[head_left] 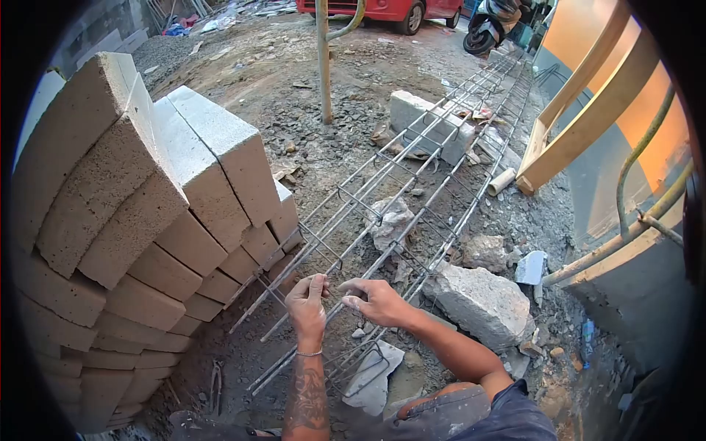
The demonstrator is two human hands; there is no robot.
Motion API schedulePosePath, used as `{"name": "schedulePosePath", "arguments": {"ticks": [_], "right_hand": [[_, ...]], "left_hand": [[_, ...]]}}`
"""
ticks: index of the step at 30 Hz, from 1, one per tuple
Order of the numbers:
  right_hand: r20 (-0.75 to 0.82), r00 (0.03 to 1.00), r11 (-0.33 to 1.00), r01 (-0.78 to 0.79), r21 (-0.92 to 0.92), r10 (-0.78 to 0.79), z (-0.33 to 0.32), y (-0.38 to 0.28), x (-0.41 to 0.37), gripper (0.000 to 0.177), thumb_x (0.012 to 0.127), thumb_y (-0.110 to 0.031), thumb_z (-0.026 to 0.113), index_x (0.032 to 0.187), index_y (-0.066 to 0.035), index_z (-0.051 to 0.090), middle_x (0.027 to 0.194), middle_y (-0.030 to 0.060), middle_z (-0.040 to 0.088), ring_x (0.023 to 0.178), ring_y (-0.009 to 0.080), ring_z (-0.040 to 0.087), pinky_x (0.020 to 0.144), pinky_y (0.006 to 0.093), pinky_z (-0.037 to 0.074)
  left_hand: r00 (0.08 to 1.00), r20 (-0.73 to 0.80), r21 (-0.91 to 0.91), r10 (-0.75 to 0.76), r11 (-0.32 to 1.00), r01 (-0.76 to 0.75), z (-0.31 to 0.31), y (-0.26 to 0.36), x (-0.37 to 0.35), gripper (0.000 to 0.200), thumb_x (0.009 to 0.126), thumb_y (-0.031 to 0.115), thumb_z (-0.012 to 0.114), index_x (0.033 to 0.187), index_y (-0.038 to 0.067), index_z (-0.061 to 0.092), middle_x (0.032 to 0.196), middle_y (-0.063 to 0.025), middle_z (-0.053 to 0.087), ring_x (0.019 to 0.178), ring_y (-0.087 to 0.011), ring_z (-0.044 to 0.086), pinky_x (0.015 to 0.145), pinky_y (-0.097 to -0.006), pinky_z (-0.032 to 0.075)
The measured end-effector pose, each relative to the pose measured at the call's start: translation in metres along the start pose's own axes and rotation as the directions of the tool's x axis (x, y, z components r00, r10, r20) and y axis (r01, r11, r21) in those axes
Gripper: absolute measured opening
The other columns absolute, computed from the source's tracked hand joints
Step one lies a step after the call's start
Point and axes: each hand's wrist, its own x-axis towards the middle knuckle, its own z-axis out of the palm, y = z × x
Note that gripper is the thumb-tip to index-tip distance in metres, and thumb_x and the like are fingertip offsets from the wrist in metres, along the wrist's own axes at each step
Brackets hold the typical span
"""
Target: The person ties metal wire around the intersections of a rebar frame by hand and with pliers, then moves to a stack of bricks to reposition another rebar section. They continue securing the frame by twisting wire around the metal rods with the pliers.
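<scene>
A long steel rebar cage [382, 217], with thin square stirrups tied along its bars, lies across the ground and runs away from me. My left hand [307, 300] is raised over its near end, thumb and forefinger pinched together. Just to the right, my right hand [375, 300] is above the same bars with its fingers curled and thumb close to the forefinger, pointing at the left hand. What the fingertips hold, if anything, is too small to make out. Pincers [215, 386] lie on the dirt at the lower left.
Stacked pale blocks [147, 242] rise close on my left. A block [430, 121] stands under the cage farther off. Broken concrete [482, 305] lies right of my hands. A wooden frame [588, 110] leans at the right, near a metal pipe [625, 239]. An upright pole [323, 66] stands ahead.
</scene>
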Motion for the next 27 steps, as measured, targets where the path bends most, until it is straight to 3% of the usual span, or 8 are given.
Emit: {"name": "schedulePosePath", "arguments": {"ticks": [3, 4, 8, 10, 13, 21, 24, 27], "right_hand": [[-0.023, 0.993, 0.990, 0.117, 0.075, -0.116, 0.010, 0.010, 0.005, 0.022, 0.084, -0.009, 0.057, 0.104, 0.001, 0.058, 0.090, 0.0176, 0.064, 0.081, 0.0272, 0.062, 0.073, 0.0330, 0.047], [-0.056, 0.980, 0.979, 0.193, 0.062, -0.189, 0.013, 0.016, 0.007, 0.021, 0.083, -0.007, 0.057, 0.103, 0.000, 0.059, 0.088, 0.0183, 0.063, 0.079, 0.0263, 0.062, 0.072, 0.0326, 0.047], [-0.072, 0.995, 0.995, 0.073, 0.072, -0.068, 0.005, 0.010, 0.005, 0.019, 0.083, -0.008, 0.056, 0.100, 0.000, 0.060, 0.084, 0.0187, 0.063, 0.074, 0.0272, 0.061, 0.069, 0.0325, 0.047], [-0.037, 0.999, 0.998, 0.004, 0.056, -0.002, 0.003, 0.010, 0.003, 0.018, 0.084, -0.009, 0.057, 0.098, 0.000, 0.061, 0.080, 0.0188, 0.062, 0.069, 0.0263, 0.060, 0.066, 0.0322, 0.047], [0.007, 0.998, 0.997, 0.069, -0.031, -0.069, 0.005, 0.014, 0.000, 0.019, 0.085, -0.012, 0.057, 0.099, 0.000, 0.061, 0.078, 0.0182, 0.062, 0.066, 0.0253, 0.058, 0.065, 0.0327, 0.046], [0.010, 0.996, 0.995, 0.087, 0.053, -0.088, 0.008, 0.016, 0.000, 0.021, 0.087, -0.014, 0.055, 0.101, 0.001, 0.059, 0.086, 0.0200, 0.062, 0.074, 0.0287, 0.059, 0.071, 0.0353, 0.045], [0.080, 0.983, 0.986, 0.163, 0.036, -0.166, 0.009, 0.014, 0.000, 0.022, 0.088, -0.013, 0.054, 0.103, 0.001, 0.058, 0.087, 0.0210, 0.061, 0.074, 0.0301, 0.058, 0.072, 0.0356, 0.045], [0.113, 0.984, 0.991, 0.133, 0.020, -0.135, 0.006, 0.011, -0.001, 0.020, 0.087, -0.010, 0.053, 0.102, 0.003, 0.058, 0.085, 0.0210, 0.061, 0.073, 0.0297, 0.059, 0.070, 0.0352, 0.046]], "left_hand": [[1.000, 0.013, -0.010, -0.019, 1.000, 0.019, 0.001, -0.006, -0.002, 0.022, 0.088, 0.018, 0.059, 0.086, -0.003, 0.064, 0.072, -0.0025, 0.058, 0.063, -0.0089, 0.051, 0.060, -0.0224, 0.043], [0.998, 0.016, -0.110, -0.068, 0.992, 0.069, 0.001, -0.006, -0.003, 0.020, 0.088, 0.018, 0.059, 0.086, -0.002, 0.063, 0.073, -0.0028, 0.058, 0.064, -0.0095, 0.052, 0.060, -0.0229, 0.044], [0.985, 0.068, -0.396, -0.161, 0.902, 0.175, -0.001, -0.011, -0.003, 0.015, 0.087, 0.018, 0.060, 0.084, 0.003, 0.060, 0.075, -0.0039, 0.059, 0.066, -0.0115, 0.055, 0.062, -0.0246, 0.047], [0.982, 0.088, -0.413, -0.168, 0.891, 0.190, -0.003, -0.015, -0.002, 0.014, 0.086, 0.017, 0.061, 0.084, 0.004, 0.060, 0.076, -0.0042, 0.059, 0.066, -0.0118, 0.056, 0.062, -0.0249, 0.048], [0.976, 0.121, -0.409, -0.179, 0.887, 0.213, -0.009, -0.023, 0.001, 0.012, 0.085, 0.016, 0.062, 0.083, 0.005, 0.059, 0.077, -0.0046, 0.060, 0.067, -0.0125, 0.057, 0.063, -0.0255, 0.048], [0.962, 0.233, -0.432, -0.139, 0.872, 0.231, -0.018, -0.021, 0.004, 0.011, 0.084, 0.015, 0.064, 0.082, 0.005, 0.059, 0.079, -0.0048, 0.061, 0.072, -0.0143, 0.059, 0.067, -0.0261, 0.048], [0.939, 0.313, -0.474, -0.140, 0.834, 0.282, -0.021, -0.025, 0.006, 0.014, 0.084, 0.018, 0.063, 0.081, 0.005, 0.058, 0.081, -0.0054, 0.059, 0.075, -0.0160, 0.058, 0.069, -0.0277, 0.046], [0.906, 0.340, -0.519, -0.253, 0.753, 0.405, -0.022, -0.029, 0.004, 0.015, 0.087, 0.020, 0.060, 0.079, 0.007, 0.057, 0.076, -0.0044, 0.059, 0.074, -0.0151, 0.056, 0.066, -0.0279, 0.044]]}}
